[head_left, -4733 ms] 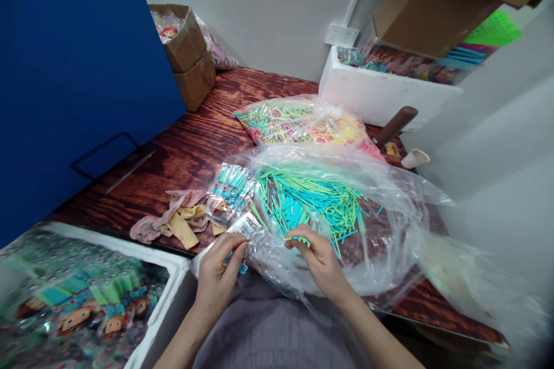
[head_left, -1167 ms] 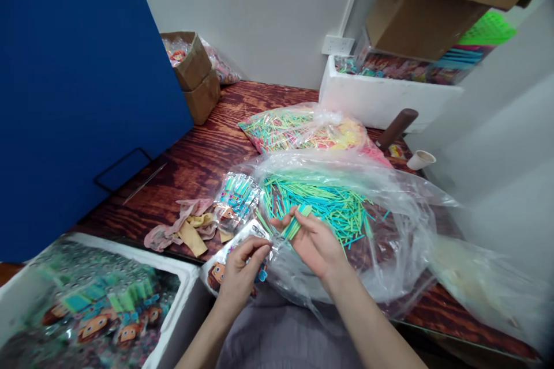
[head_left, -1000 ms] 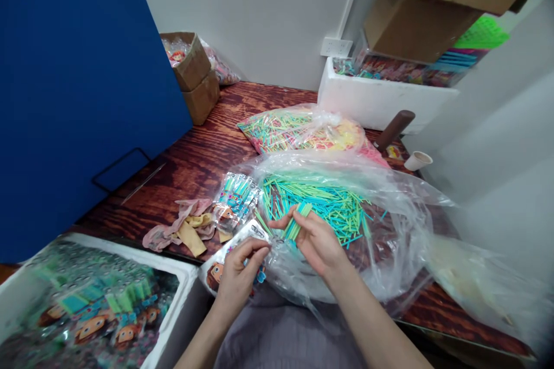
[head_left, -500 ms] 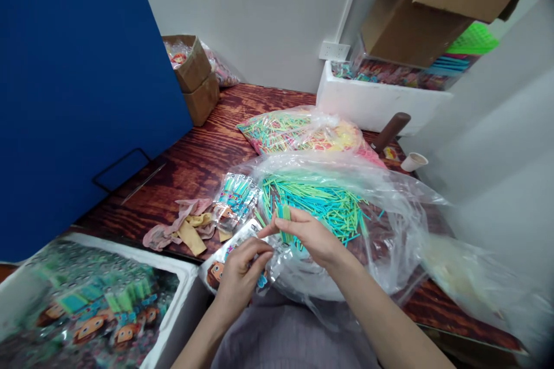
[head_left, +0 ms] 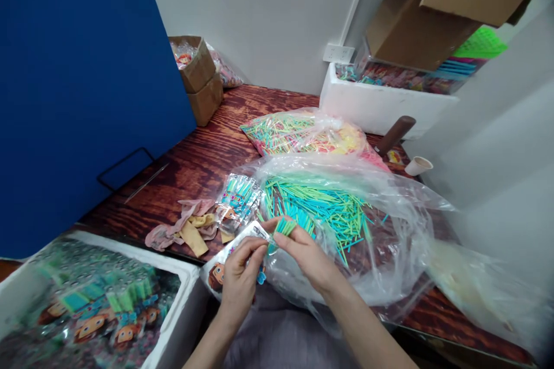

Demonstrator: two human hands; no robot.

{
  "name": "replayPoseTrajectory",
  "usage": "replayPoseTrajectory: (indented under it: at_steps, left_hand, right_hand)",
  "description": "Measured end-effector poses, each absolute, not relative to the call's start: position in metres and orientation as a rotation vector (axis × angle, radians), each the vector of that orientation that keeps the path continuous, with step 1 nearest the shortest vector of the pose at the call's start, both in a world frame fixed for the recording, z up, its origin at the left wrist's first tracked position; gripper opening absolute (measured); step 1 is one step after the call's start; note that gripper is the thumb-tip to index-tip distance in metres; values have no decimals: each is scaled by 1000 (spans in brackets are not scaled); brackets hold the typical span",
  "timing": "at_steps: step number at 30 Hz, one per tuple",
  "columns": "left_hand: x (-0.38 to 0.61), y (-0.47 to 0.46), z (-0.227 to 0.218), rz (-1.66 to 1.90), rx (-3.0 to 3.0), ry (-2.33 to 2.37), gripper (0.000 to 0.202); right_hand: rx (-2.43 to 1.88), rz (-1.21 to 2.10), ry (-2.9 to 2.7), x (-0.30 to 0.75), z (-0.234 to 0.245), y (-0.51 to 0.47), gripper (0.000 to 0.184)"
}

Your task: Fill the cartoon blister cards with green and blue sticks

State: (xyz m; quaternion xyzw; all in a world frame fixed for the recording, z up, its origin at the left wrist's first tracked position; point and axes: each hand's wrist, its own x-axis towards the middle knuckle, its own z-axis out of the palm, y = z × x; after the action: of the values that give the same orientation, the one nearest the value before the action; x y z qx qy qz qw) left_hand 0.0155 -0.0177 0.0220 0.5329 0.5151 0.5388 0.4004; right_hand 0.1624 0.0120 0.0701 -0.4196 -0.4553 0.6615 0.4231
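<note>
The left hand [head_left: 242,268] is over the bag [head_left: 216,274], at the near edge of the counter [head_left: 190,155]. Its fingers are pinched close together and seem to hold the bag's edge. The sticks [head_left: 284,227], green and blue, are in the right hand [head_left: 307,253], squeezed in its fingers. They lean: low ends point at the left fingers, high ends go up and right. The left hand is nearer the bag. Farther off is the loose heap [head_left: 329,199], then a full sack [head_left: 298,131].
</note>
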Motion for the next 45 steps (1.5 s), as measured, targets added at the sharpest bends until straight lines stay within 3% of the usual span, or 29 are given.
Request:
replayPoseTrajectory:
  at_steps: [3, 8, 12, 16, 21, 23, 28, 38, 42, 45]
  left_hand:
    - [18, -16, 24, 1361, 1318, 1316, 15]
    - [30, -14, 27, 1342, 1273, 1251, 15]
    - [35, -17, 26, 1313, 1204, 1221, 15]
    - [30, -23, 24, 1306, 1184, 1166, 15]
    - [4, -34, 26, 1006, 1202, 1081, 27]
    - [-7, -37, 27, 867, 1237, 1046, 36]
    - [-12, -36, 28, 727, 1246, 1025, 27]
    - [-1, -29, 30, 840, 1440, 1184, 13]
    - [-9, -25, 39, 790, 1442, 1159, 16]
    - [-20, -2, 54, 801, 1519, 1200, 20]
  right_hand:
    - [-1169, 1445, -1195, 168, 70, 3, 45]
    - [-1289, 959, -1440, 172, 66, -13, 17]
    - [-1310, 844, -1498, 178, 64, -19, 20]
    - [-1228, 880, -1589, 177, 61, -29, 11]
    - [-1149, 784, -1750, 165, 57, -51, 28]
    - [-1081, 824, -1817, 162, 59, -56, 29]
    - [-1053, 1103, -1643, 165, 65, -48, 17]
    - [-1232, 946, -1863, 168, 68, -46, 20]
    - [-1108, 1181, -1792, 172, 70, -39, 16]
    - [-1010, 1416, -1500, 186, 56, -25, 27]
